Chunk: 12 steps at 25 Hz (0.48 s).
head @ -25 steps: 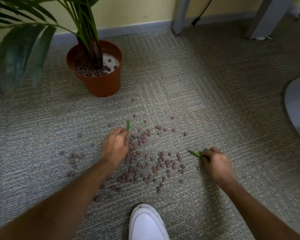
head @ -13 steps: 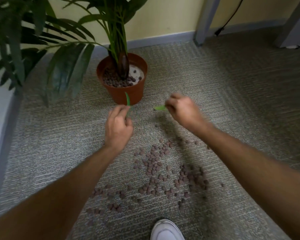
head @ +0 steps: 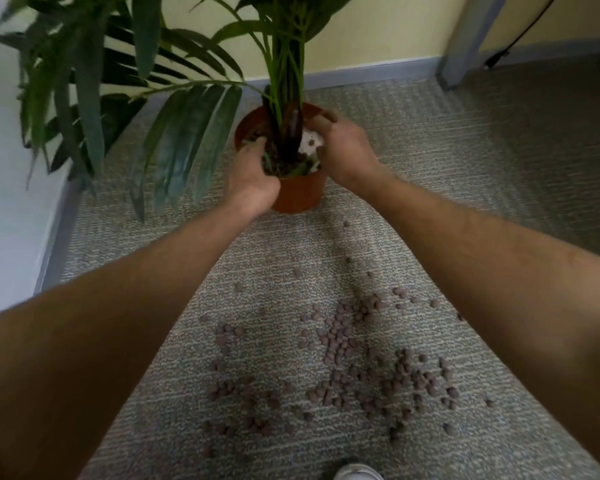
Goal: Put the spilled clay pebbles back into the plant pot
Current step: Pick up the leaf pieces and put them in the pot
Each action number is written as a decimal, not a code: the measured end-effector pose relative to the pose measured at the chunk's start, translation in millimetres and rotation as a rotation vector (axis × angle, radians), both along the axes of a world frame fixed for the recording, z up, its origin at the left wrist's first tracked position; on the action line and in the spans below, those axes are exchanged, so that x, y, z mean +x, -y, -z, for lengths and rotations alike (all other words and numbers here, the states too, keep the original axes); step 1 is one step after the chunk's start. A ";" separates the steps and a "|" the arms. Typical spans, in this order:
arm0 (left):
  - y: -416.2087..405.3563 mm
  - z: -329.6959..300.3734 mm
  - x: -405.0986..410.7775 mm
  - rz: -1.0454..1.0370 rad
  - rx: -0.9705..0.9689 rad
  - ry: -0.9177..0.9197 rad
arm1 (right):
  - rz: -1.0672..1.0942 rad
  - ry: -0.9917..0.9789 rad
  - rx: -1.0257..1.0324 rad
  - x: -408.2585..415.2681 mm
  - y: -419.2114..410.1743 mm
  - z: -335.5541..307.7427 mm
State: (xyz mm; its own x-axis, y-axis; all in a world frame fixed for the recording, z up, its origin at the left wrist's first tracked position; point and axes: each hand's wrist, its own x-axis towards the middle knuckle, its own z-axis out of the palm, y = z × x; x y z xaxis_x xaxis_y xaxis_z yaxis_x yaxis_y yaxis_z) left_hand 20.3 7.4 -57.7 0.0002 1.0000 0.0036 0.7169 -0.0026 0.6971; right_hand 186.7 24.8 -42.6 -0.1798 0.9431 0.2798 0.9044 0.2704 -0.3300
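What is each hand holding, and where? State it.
Cannot tell. Both hands, left and right, are curled over the pot; any grip is hidden.

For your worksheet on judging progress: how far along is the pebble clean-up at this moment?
Early stage. Done: the plant pot holds some pebbles. In hand: left hand and right hand are both over its rim; what they hold is hidden. Left: most spilled clay pebbles still lie on the carpet.

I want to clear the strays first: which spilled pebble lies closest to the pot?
The lone pebble on the carpet just right of the pot's base; all others lie nearer the shoe.
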 end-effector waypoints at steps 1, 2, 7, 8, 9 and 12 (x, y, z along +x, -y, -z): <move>-2.5 1.7 -2.7 -0.003 -0.017 0.064 | 0.027 -0.095 0.006 4.5 3.7 3.5; -0.1 3.0 -6.1 -0.010 -0.004 0.092 | 0.060 -0.172 0.015 11.4 9.3 7.8; 67.7 31.1 -21.7 -0.120 0.059 0.062 | 0.249 -0.195 -0.042 65.1 73.7 53.1; 89.3 46.6 -24.7 -0.127 0.032 0.052 | 0.268 -0.174 -0.090 75.5 94.8 65.1; 113.8 63.9 -28.2 -0.118 0.010 0.016 | 0.277 -0.163 -0.150 85.0 116.5 78.7; 195.9 108.6 -38.3 -0.042 -0.067 -0.152 | 0.292 -0.102 -0.279 105.9 196.1 111.3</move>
